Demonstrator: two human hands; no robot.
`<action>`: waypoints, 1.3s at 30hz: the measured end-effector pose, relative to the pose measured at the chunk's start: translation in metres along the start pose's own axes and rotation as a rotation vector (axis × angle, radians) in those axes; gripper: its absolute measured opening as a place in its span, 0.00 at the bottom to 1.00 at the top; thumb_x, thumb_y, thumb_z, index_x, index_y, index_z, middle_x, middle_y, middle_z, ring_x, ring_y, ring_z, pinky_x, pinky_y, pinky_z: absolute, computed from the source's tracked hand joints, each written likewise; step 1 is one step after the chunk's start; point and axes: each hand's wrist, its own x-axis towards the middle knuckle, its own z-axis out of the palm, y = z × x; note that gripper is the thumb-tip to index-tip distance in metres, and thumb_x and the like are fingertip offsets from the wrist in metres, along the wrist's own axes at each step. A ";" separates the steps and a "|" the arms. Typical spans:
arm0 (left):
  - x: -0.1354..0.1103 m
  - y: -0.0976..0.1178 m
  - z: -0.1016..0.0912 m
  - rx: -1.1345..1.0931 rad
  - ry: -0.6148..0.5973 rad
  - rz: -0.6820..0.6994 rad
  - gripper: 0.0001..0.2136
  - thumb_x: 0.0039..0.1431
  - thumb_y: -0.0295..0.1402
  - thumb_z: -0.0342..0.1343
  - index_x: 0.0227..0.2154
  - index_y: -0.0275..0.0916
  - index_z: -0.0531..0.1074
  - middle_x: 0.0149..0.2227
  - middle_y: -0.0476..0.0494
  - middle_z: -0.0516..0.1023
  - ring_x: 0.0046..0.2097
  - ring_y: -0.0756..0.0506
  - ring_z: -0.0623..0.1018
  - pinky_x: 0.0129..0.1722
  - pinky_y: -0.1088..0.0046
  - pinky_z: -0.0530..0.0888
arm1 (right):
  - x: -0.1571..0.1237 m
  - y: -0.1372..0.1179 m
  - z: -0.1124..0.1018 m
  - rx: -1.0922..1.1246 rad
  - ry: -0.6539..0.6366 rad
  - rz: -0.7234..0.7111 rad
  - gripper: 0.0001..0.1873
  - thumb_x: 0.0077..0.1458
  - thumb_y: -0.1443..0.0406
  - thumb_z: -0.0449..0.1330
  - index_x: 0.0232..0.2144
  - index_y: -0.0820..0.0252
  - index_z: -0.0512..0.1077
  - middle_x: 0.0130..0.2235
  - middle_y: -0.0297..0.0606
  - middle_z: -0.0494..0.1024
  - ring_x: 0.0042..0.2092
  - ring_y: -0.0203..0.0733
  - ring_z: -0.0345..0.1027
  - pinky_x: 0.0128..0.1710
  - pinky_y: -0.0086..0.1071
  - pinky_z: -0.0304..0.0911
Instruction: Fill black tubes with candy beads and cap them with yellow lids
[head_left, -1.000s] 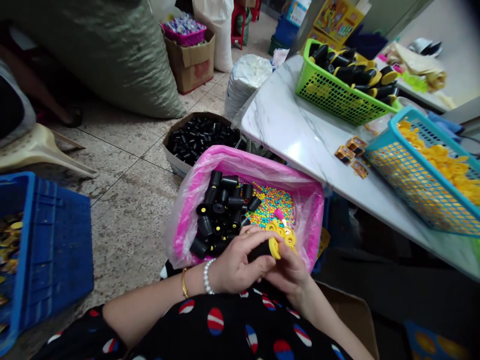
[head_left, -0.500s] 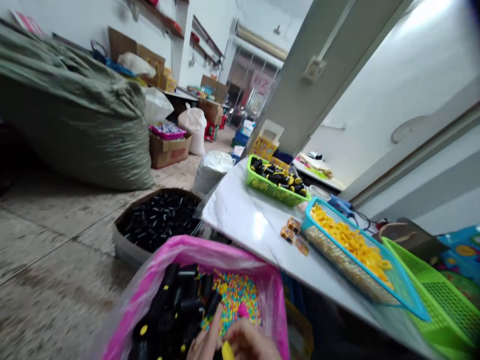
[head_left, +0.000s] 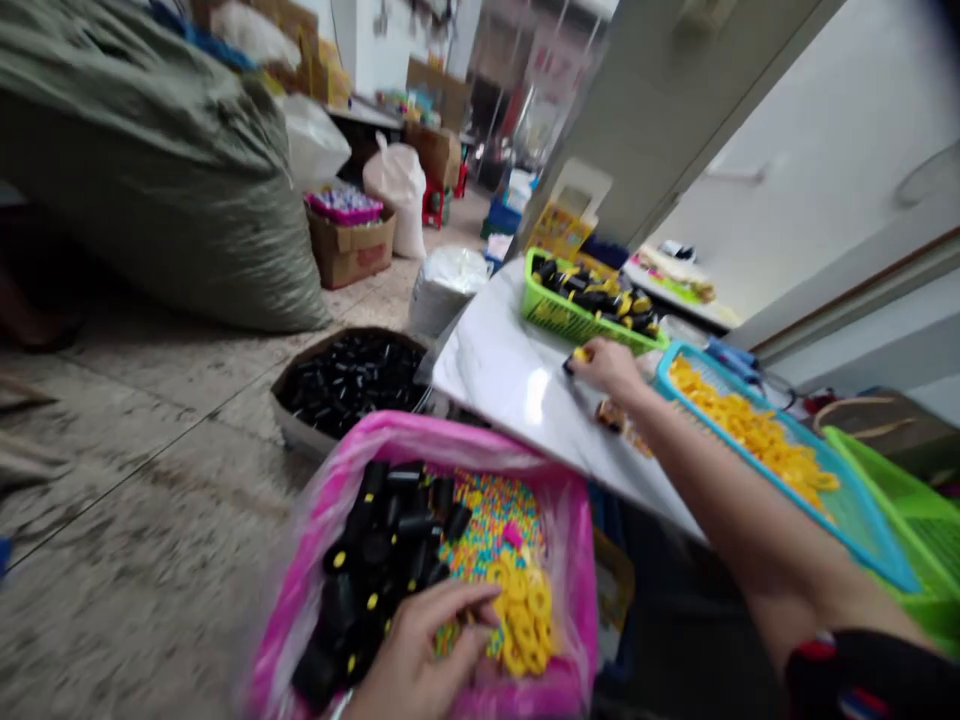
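Right hand [head_left: 609,365]: fingers pinched together on a yellow-tipped piece [head_left: 577,356], over the marble tabletop [head_left: 495,375].
Left hand [head_left: 420,650]: fingers spread apart, lower center, by the beads [head_left: 480,520] in the pink tub [head_left: 420,430].

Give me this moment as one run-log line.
left hand: inside pink-lined bin, beside black plastic cylinders, yellow plastic rings | right hand: holding small yellow-black piece above white marble table | nearby: blue mesh basket of yellow caps
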 end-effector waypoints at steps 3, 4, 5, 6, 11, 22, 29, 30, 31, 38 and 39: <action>-0.005 0.004 0.002 -0.143 0.173 -0.004 0.10 0.62 0.34 0.53 0.42 0.40 0.77 0.32 0.44 0.78 0.35 0.47 0.77 0.39 0.73 0.75 | 0.018 0.014 0.016 -0.108 0.037 0.064 0.29 0.51 0.60 0.60 0.49 0.80 0.65 0.45 0.67 0.73 0.48 0.57 0.69 0.40 0.42 0.59; -0.006 0.002 0.003 -0.212 0.246 0.010 0.10 0.63 0.34 0.53 0.43 0.40 0.75 0.32 0.44 0.77 0.35 0.48 0.77 0.38 0.73 0.75 | 0.017 0.017 0.018 -0.141 0.064 0.075 0.34 0.52 0.57 0.58 0.50 0.84 0.63 0.45 0.69 0.72 0.48 0.58 0.68 0.39 0.42 0.58; -0.008 -0.001 0.004 -0.284 0.310 0.029 0.11 0.63 0.34 0.52 0.45 0.39 0.74 0.33 0.43 0.76 0.35 0.48 0.76 0.37 0.73 0.75 | 0.010 0.018 0.018 -0.161 0.118 0.075 0.37 0.53 0.54 0.55 0.51 0.88 0.60 0.45 0.71 0.71 0.49 0.59 0.68 0.39 0.42 0.57; -0.009 -0.004 0.005 -0.351 0.360 0.048 0.12 0.64 0.34 0.51 0.46 0.39 0.73 0.34 0.43 0.75 0.35 0.48 0.76 0.37 0.73 0.74 | -0.003 0.017 0.017 -0.158 0.187 0.049 0.39 0.55 0.52 0.51 0.52 0.90 0.58 0.45 0.72 0.71 0.49 0.59 0.68 0.38 0.43 0.56; -0.008 -0.010 0.011 -0.493 0.423 0.052 0.12 0.65 0.35 0.50 0.49 0.41 0.69 0.38 0.44 0.73 0.34 0.50 0.74 0.36 0.73 0.74 | -0.132 -0.020 0.029 0.185 0.175 -0.377 0.18 0.59 0.60 0.55 0.48 0.66 0.69 0.37 0.44 0.78 0.35 0.39 0.71 0.38 0.34 0.61; -0.009 -0.005 0.019 -0.128 0.352 -0.029 0.16 0.58 0.32 0.59 0.50 0.39 0.68 0.47 0.39 0.73 0.46 0.46 0.74 0.47 0.70 0.73 | -0.232 -0.038 0.091 0.461 -0.427 -0.410 0.08 0.52 0.66 0.59 0.36 0.59 0.67 0.35 0.36 0.75 0.34 0.39 0.69 0.36 0.30 0.62; -0.007 0.000 0.019 -0.214 0.347 -0.010 0.15 0.60 0.31 0.57 0.49 0.38 0.68 0.41 0.43 0.75 0.43 0.48 0.76 0.45 0.73 0.74 | -0.247 -0.022 0.089 0.608 -0.352 -0.605 0.19 0.50 0.72 0.57 0.47 0.60 0.66 0.45 0.44 0.72 0.46 0.44 0.67 0.46 0.37 0.65; -0.007 0.000 0.019 -0.217 0.347 -0.009 0.14 0.60 0.31 0.57 0.49 0.38 0.68 0.41 0.43 0.75 0.43 0.49 0.76 0.45 0.74 0.74 | -0.252 -0.023 0.092 0.610 -0.386 -0.668 0.20 0.50 0.73 0.58 0.47 0.61 0.68 0.46 0.45 0.71 0.48 0.45 0.67 0.47 0.38 0.65; -0.007 0.001 0.019 -0.220 0.348 -0.007 0.14 0.60 0.31 0.57 0.49 0.38 0.68 0.41 0.42 0.75 0.43 0.49 0.76 0.44 0.74 0.75 | -0.257 -0.024 0.096 0.604 -0.428 -0.726 0.20 0.50 0.73 0.58 0.47 0.61 0.69 0.46 0.46 0.70 0.48 0.45 0.66 0.47 0.38 0.65; -0.010 -0.003 0.016 -0.227 0.327 -0.010 0.14 0.60 0.30 0.57 0.49 0.39 0.68 0.40 0.44 0.75 0.43 0.50 0.76 0.45 0.75 0.74 | -0.259 -0.026 0.099 0.223 -0.318 -0.863 0.15 0.59 0.72 0.53 0.49 0.68 0.69 0.42 0.51 0.72 0.45 0.50 0.62 0.46 0.44 0.63; -0.010 -0.003 0.016 -0.222 0.322 -0.008 0.14 0.60 0.30 0.57 0.49 0.39 0.69 0.40 0.44 0.75 0.43 0.50 0.76 0.45 0.75 0.74 | -0.257 -0.029 0.098 0.130 -0.311 -0.908 0.13 0.61 0.72 0.51 0.45 0.68 0.71 0.40 0.51 0.72 0.44 0.51 0.61 0.45 0.44 0.63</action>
